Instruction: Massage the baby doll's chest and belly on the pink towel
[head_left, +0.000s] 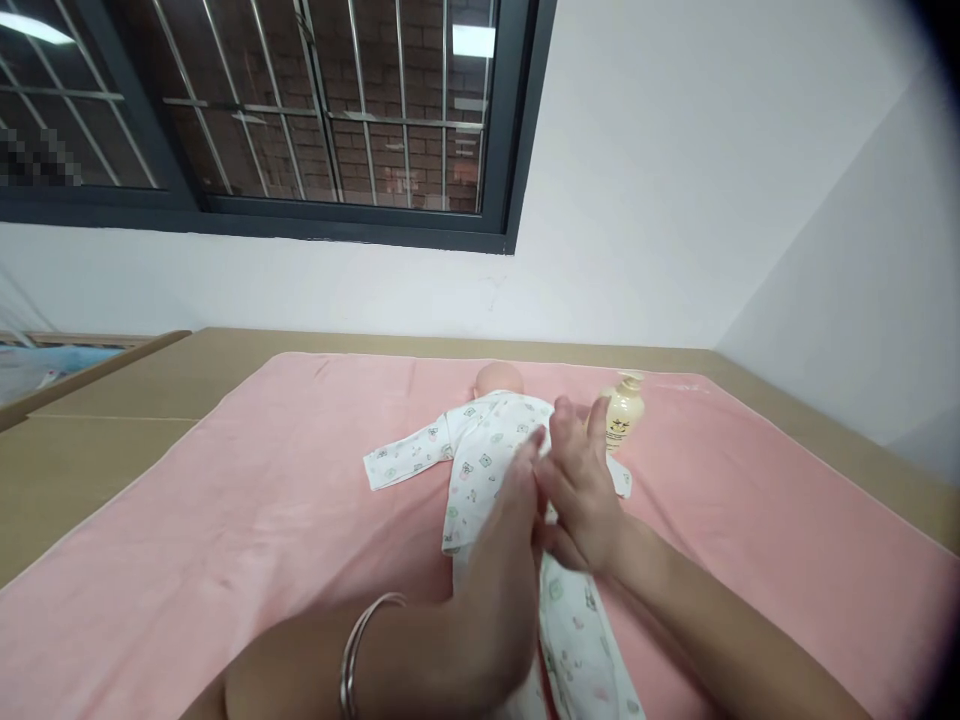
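A baby doll [499, 380] lies on a pink blanket [285, 500], head toward the wall, dressed in a white printed sleepsuit [480, 445]. My left hand [502, 560], a silver bangle on its wrist, rests flat on the doll's belly with fingers stretched out. My right hand [581, 490] hovers just beside it over the doll's right side, fingers spread, palm toward the left hand. Neither hand grips anything that I can see. One empty sleeve sticks out to the left.
A cream lotion bottle [624, 412] stands on the blanket just right of the doll's head. The blanket covers a tan surface [112, 440] that meets a white wall. A barred window [300, 110] is above, at the left.
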